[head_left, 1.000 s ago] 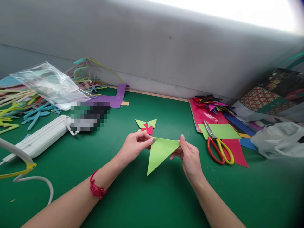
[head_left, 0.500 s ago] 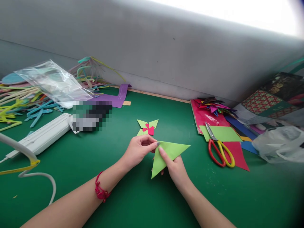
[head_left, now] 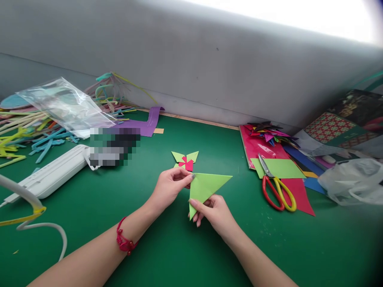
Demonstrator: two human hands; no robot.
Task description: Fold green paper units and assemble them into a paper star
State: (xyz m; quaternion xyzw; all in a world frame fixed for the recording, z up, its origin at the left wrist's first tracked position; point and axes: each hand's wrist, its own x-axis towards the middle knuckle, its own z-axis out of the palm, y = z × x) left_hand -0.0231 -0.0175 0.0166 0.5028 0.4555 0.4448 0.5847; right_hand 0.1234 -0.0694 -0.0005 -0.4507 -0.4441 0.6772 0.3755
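Observation:
A light green paper triangle [head_left: 208, 185] is held between both hands above the green table. My left hand [head_left: 170, 185], with a red braided bracelet [head_left: 124, 241] on its wrist, pinches the triangle's upper left corner between thumb and fingers. My right hand [head_left: 217, 213] grips the paper near its lower point, thumb on top and fingers underneath. Just beyond my left hand lies a folded paper piece [head_left: 193, 157] with light green points and a red centre [head_left: 188, 164]; its near part is hidden behind that hand.
To the right, scissors [head_left: 279, 195] with red and yellow handles rest on green paper [head_left: 287, 168] and red paper. Folded colourful pieces [head_left: 273, 133] are piled behind. At left are a white glue gun [head_left: 56, 171], a clear plastic bag [head_left: 67, 105], coloured strips [head_left: 49, 139] and purple paper [head_left: 146, 126].
My right thumb has slid from near the triangle's top corner down toward its lower point. The triangle and my left hand have shifted slightly left and up.

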